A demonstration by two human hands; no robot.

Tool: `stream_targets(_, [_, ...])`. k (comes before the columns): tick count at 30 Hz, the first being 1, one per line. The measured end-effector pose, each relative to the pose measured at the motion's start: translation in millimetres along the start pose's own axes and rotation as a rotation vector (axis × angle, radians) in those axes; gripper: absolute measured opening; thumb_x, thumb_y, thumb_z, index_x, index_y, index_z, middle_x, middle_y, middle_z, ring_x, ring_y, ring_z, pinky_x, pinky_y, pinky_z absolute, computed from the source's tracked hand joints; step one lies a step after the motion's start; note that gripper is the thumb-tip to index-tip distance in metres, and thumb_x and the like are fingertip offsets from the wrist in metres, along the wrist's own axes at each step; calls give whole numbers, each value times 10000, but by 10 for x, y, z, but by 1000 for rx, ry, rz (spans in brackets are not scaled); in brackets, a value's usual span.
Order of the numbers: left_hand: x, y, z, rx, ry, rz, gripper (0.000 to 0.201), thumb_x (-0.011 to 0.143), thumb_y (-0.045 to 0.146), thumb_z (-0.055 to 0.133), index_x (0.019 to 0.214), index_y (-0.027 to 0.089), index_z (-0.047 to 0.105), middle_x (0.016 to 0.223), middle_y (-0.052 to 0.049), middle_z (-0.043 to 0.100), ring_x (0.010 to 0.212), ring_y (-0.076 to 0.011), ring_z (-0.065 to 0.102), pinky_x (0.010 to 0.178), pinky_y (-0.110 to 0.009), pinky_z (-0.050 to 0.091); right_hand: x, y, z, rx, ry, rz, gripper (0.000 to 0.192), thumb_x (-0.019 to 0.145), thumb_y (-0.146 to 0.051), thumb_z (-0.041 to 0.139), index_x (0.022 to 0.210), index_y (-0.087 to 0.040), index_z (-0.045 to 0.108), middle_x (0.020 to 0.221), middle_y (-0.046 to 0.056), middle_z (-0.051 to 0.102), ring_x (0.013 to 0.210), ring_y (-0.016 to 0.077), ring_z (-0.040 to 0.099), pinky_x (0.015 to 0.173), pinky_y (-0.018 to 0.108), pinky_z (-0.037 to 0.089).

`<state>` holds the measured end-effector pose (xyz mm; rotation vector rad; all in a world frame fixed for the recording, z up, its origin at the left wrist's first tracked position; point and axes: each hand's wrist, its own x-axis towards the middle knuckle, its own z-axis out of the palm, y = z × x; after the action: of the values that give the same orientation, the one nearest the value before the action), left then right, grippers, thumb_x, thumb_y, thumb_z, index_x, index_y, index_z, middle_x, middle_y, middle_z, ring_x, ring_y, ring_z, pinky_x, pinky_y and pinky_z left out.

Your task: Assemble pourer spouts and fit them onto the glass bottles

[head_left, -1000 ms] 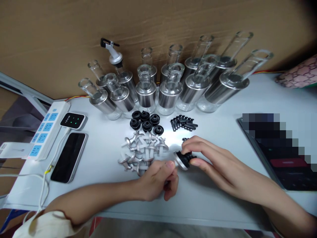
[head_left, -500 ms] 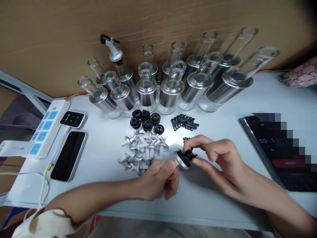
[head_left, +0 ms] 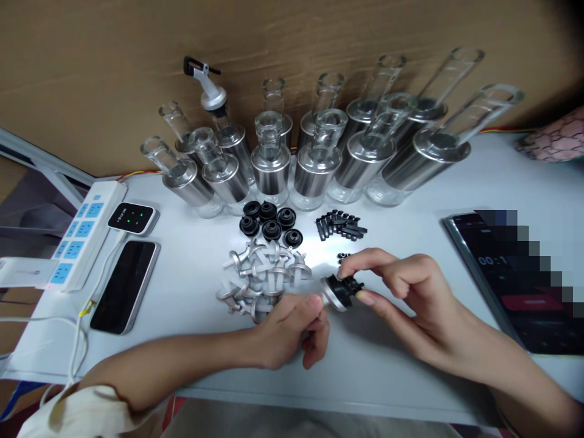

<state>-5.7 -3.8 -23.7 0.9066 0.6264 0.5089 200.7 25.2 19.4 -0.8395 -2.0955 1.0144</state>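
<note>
Between my hands is a silver bottle pourer (head_left: 332, 294) with a black ribbed stopper (head_left: 345, 288) seated against its round base. My left hand (head_left: 294, 328) is closed on the pourer's spout end, which its fingers mostly hide. From the other side, my right hand (head_left: 406, 298) pinches the black stopper between thumb and forefinger. To the left lies a pile of silver pourer spouts (head_left: 262, 274) with whitish tubes. Beyond them are several loose black stoppers (head_left: 272, 229). Small black levers (head_left: 342, 225) lie farther right, and tiny black pieces (head_left: 343, 258) show partly behind my right hand.
Glass bottles with metal sleeves (head_left: 317, 176) stand in rows along a cardboard wall (head_left: 292, 36); one carries a fitted pourer (head_left: 212, 91). At left are a power strip (head_left: 84, 237), a small white device (head_left: 134, 218) and a phone (head_left: 125, 286). A tablet-like screen (head_left: 515, 280) lies right.
The view has shifted slightly. My hands keep almost the same hold on the pourer and stopper, with only a slight movement of the right fingers.
</note>
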Motion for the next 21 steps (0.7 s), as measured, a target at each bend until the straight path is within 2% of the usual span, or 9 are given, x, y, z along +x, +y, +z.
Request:
stream_targets(6, [5, 1, 11, 42, 14, 28, 630, 930, 661, 288, 506, 201, 362, 426, 19, 471, 393, -74, 375, 443, -227, 312, 25, -15, -6, 65, 26, 26, 277, 882, -55, 483, 912, -257, 296, 1051, 54, 571, 989, 158, 596, 822, 291, 490])
stream_targets(11, [5, 30, 26, 150, 22, 48, 672, 937, 659, 242, 487, 192, 418, 433, 8, 471, 416, -84, 384, 474, -238, 333, 37, 24, -55, 84, 64, 33, 235, 892, -123, 498, 1060, -253, 398, 1036, 58, 565, 978, 184, 581, 843, 316, 492])
stream_targets(13, [1, 52, 34, 176, 31, 54, 683, 942, 649, 241, 471, 190, 425, 436, 2, 472, 431, -87, 396, 489, -242, 337, 47, 31, -76, 35, 44, 55, 188, 926, -163, 467, 1094, -246, 452, 1001, 49, 580, 934, 175, 594, 804, 292, 494])
stream_targets(17, [-5, 85, 45, 225, 42, 72, 693, 944, 644, 243, 447, 194, 417, 438, -3, 472, 455, -94, 401, 509, -246, 344, 85, 11, -76, -93, -52, 65, 108, 947, -181, 457, 1008, -236, 526, 904, 11, 630, 792, 131, 618, 684, 226, 473])
stream_targets(21, [-5, 69, 38, 242, 37, 90, 685, 954, 630, 235, 490, 188, 479, 452, 3, 478, 464, -101, 405, 522, -247, 361, 126, -12, -61, -154, -62, 97, 75, 929, -180, 480, 932, -219, 543, 839, -7, 651, 702, 110, 611, 644, 211, 466])
